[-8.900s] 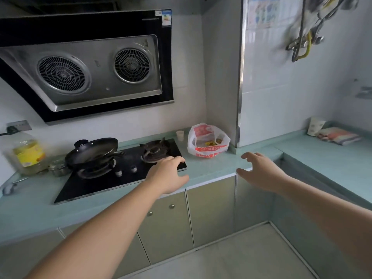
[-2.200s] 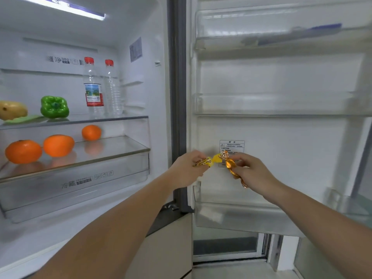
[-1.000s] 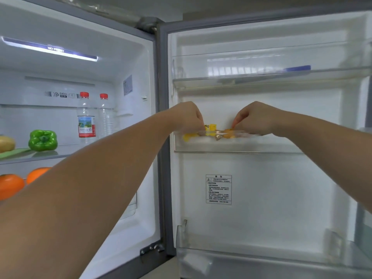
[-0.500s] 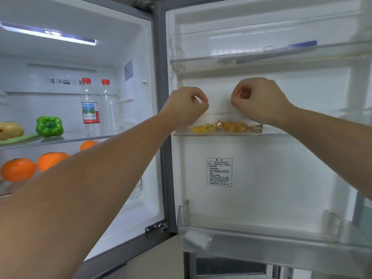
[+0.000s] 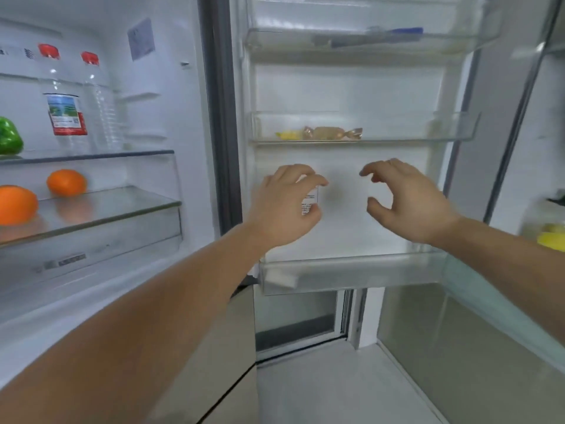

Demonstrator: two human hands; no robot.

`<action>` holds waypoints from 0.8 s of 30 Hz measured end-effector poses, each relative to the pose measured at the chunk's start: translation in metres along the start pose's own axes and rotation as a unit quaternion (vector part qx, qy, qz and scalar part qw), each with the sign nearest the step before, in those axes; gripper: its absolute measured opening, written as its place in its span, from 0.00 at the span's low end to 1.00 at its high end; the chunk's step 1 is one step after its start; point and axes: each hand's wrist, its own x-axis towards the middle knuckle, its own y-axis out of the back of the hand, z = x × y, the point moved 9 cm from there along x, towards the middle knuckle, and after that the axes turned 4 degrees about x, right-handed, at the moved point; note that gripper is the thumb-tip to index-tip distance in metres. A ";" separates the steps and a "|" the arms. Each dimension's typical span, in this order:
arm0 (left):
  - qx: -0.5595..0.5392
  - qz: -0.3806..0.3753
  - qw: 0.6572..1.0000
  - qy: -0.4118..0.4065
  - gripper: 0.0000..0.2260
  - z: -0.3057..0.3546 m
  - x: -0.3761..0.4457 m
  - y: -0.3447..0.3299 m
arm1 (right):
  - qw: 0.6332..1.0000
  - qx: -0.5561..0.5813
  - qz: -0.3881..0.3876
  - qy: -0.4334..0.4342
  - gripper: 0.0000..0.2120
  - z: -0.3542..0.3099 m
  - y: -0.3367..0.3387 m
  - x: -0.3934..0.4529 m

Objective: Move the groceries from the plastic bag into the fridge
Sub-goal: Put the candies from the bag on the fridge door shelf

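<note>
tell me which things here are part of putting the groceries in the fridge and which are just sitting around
Part of the job:
- gold-wrapped candy and small yellow candy in the clear middle door shelf
- left hand and right hand, both empty

Just there:
- green bell pepper
- two oranges
- two red-capped clear bottles

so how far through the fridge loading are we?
Done: two wrapped candies lie on the middle door shelf. In hand: nothing; the left hand and right hand hang open and empty below that shelf. Left: the plastic bag is out of view, so remaining groceries can't be judged.
</note>
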 end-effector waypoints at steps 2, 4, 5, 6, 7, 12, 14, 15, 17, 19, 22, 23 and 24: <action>-0.024 -0.047 0.999 0.011 0.21 0.008 -0.018 -0.019 | 0.997 -0.008 -0.052 -0.052 0.21 0.008 -0.005 -0.034; -0.044 -0.090 0.995 0.011 0.22 0.024 -0.027 -0.035 | 0.991 -0.015 -0.080 -0.108 0.21 0.017 0.002 -0.067; -0.055 -0.110 0.992 0.007 0.21 0.036 -0.029 -0.043 | 0.987 -0.015 -0.087 -0.134 0.22 0.023 0.009 -0.083; -0.065 -0.125 0.990 -0.002 0.21 0.051 -0.030 -0.049 | 0.983 -0.016 -0.092 -0.157 0.22 0.029 0.018 -0.098; -0.076 -0.137 0.988 -0.010 0.21 0.067 -0.030 -0.054 | 0.979 -0.020 -0.096 -0.178 0.23 0.035 0.028 -0.113; -0.139 -0.174 0.973 -0.059 0.22 0.181 -0.026 -0.069 | 0.962 -0.047 -0.079 -0.256 0.22 0.065 0.101 -0.193; -0.165 -0.174 0.967 -0.081 0.22 0.235 -0.024 -0.073 | 0.954 -0.061 -0.068 -0.285 0.23 0.079 0.135 -0.231; -0.176 -0.176 0.964 -0.092 0.22 0.264 -0.024 -0.077 | 0.950 -0.066 -0.063 -0.298 0.23 0.087 0.154 -0.253; -0.201 -0.185 0.955 -0.115 0.22 0.328 -0.027 -0.084 | 0.939 -0.079 -0.052 -0.332 0.23 0.103 0.195 -0.303; -0.238 -0.208 0.940 -0.127 0.22 0.397 -0.035 -0.092 | 0.920 -0.093 -0.049 -0.377 0.22 0.118 0.241 -0.361; -0.295 -0.237 0.913 -0.152 0.23 0.509 -0.053 -0.101 | 0.885 -0.119 -0.029 -0.449 0.21 0.137 0.313 -0.455; -0.311 -0.246 0.904 -0.159 0.23 0.547 -0.060 -0.104 | 0.872 -0.126 -0.022 -0.473 0.21 0.142 0.335 -0.487; -0.325 -0.256 0.895 -0.167 0.22 0.583 -0.068 -0.105 | 0.858 -0.135 -0.015 -0.495 0.21 0.145 0.357 -0.518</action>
